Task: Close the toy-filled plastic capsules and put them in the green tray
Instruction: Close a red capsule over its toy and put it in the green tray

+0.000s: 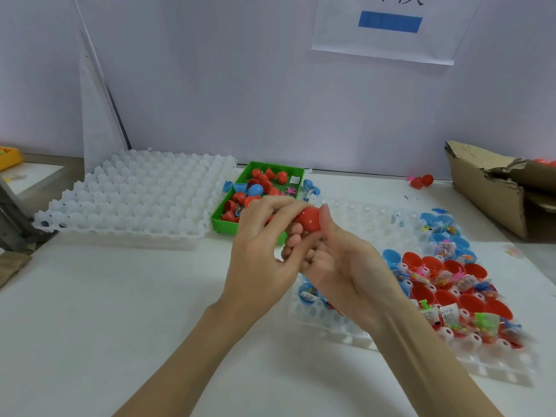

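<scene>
Both hands' fingers (pixel 296 233) clamp one red capsule (pixel 308 219) mid-air for closing, green tray (pixel 228 225) just beyond them.

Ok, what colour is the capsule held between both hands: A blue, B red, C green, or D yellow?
B: the capsule gripped between the left hand and right hand is red.
</scene>
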